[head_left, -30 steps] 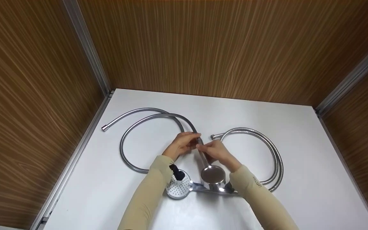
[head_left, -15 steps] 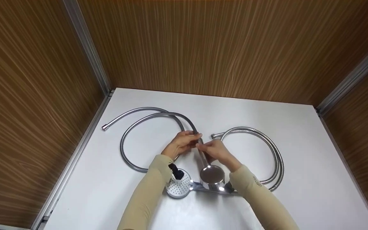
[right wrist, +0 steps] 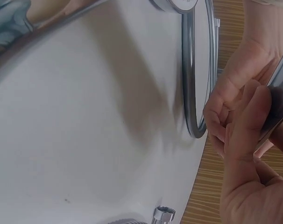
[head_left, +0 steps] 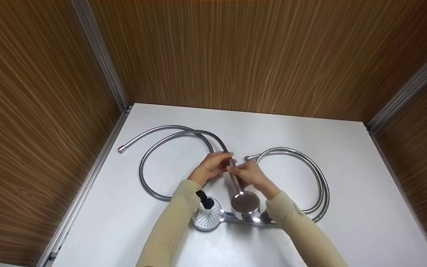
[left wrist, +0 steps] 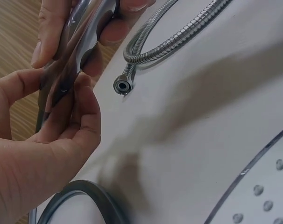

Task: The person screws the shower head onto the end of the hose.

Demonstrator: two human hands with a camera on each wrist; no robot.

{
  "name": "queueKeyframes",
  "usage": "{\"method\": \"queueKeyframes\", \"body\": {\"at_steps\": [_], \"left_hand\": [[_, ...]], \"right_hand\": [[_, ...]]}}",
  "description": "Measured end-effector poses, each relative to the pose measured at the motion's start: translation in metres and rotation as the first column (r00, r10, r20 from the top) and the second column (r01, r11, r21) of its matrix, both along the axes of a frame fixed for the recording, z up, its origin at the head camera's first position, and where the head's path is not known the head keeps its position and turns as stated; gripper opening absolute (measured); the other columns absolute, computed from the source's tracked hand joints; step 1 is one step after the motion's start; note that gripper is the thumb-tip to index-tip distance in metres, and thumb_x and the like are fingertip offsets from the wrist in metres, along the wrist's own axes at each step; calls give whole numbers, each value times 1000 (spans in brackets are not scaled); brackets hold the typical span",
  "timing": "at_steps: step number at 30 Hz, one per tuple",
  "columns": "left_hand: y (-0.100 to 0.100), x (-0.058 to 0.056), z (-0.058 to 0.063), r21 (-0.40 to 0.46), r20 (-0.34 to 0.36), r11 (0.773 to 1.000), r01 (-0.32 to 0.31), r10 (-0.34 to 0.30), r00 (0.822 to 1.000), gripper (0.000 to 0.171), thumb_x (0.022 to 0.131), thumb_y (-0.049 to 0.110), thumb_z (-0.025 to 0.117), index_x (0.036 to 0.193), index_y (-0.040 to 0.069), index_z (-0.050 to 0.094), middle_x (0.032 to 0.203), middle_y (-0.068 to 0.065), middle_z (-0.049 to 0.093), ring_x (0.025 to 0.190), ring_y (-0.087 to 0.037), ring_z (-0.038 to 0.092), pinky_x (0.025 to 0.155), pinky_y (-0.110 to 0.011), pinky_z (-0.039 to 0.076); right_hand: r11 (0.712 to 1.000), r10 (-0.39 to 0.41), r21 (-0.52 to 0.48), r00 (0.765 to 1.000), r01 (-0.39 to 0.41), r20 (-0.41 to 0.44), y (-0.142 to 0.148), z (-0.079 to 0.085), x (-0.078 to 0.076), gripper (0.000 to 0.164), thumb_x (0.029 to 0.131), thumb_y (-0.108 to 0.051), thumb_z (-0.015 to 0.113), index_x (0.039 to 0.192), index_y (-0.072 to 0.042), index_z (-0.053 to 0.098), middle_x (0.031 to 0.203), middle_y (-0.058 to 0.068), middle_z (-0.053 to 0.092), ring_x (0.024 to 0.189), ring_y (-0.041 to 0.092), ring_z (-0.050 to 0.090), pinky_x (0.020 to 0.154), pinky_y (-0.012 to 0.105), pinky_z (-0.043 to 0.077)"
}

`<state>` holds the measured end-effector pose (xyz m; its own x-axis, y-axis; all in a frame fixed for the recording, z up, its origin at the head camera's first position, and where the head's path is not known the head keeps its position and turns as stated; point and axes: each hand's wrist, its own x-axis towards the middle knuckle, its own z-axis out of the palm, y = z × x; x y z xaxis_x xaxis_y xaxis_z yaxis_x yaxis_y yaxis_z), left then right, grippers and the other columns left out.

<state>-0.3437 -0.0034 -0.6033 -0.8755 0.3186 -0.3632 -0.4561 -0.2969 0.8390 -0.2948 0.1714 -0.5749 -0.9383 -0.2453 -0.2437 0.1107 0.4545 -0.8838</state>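
Note:
A chrome shower head [head_left: 246, 202] is held up by its handle in my right hand [head_left: 250, 174], face turned away from the head camera. My left hand [head_left: 210, 167] pinches the end of a smooth grey shower hose [head_left: 145, 159] at the handle's tip. In the left wrist view, the fingers of my left hand [left wrist: 53, 140] curl round the shiny joint, and the fingertips hide most of the connection. The right wrist view has my right hand [right wrist: 249, 182] gripping the handle close to my left hand [right wrist: 244, 70].
Below the held head, a second shower head [head_left: 207, 220] lies on the white table [head_left: 354, 185], spray face up. A ribbed metal hose [head_left: 323, 185] is coiled at right. The grey hose's free end nut [head_left: 121, 148] lies at left. Wood-grain panels [head_left: 235, 55] enclose the table.
My left fingertips shift slightly around the joint between hose and handle. The held shower head moves a tiny bit left; my right hand stays nearly still.

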Motion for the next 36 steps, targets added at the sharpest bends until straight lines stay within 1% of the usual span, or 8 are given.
{"method": "queueKeyframes", "body": {"at_steps": [4,10,17,20,25,30,33,36], "left_hand": [[1,0,1,-26,14,999,-32,32,999,29,102,21,72,74,14,66,71,3,66,67,-11,63,70,-25,56],[1,-1,-1,-30,-4,997,-73,73,997,28,99,10,73,72,13,69,68,3,66,65,-9,62,65,-22,55],[-1,-3,-1,29,-18,998,-60,60,998,18,103,4,65,86,7,71,75,-1,70,73,-12,67,73,-27,58],[-2,-4,-1,57,-36,997,-46,48,998,19,105,3,61,89,7,71,79,-3,72,78,-14,69,76,-28,58],[-2,-3,1,41,-72,999,-27,30,997,27,105,9,63,80,15,72,78,0,73,78,-11,69,75,-26,57],[-3,-1,3,5,-60,1000,-20,20,998,20,103,13,68,85,19,72,74,5,69,71,-8,65,72,-25,56],[-3,0,3,-10,-51,999,-37,36,998,17,101,12,72,85,18,74,73,5,69,70,-8,65,71,-24,56],[-4,0,3,-21,-39,999,-49,49,998,21,99,13,74,78,15,74,72,4,69,70,-9,65,71,-24,57]], "right_hand": [[999,15,34,999,-14,-37,0,2,1,37,96,-37,75,71,-10,74,51,-8,51,47,7,51,48,22,44],[999,12,42,999,-10,-44,-2,1,1,38,97,-36,75,69,-10,73,50,-9,51,46,7,49,48,21,43],[999,-1,-38,999,3,37,-3,1,2,38,99,-34,73,83,0,77,56,-4,59,50,10,58,51,24,51],[999,-8,-48,999,10,45,-3,2,1,38,99,-34,73,85,1,77,57,-3,61,50,10,59,51,24,52],[1000,-7,-23,1000,7,5,-4,4,1,37,98,-34,73,84,0,78,53,-5,59,47,9,58,49,23,51],[1000,-6,14,999,6,-33,-5,6,1,37,98,-35,73,83,-1,79,52,-6,58,46,8,57,48,23,50],[1000,-3,31,999,5,-46,-6,7,2,37,98,-35,74,82,-2,79,52,-6,58,46,8,57,49,23,51],[999,0,43,998,2,-60,-5,7,1,37,98,-35,74,82,-2,79,52,-7,58,47,8,57,49,23,51]]}}
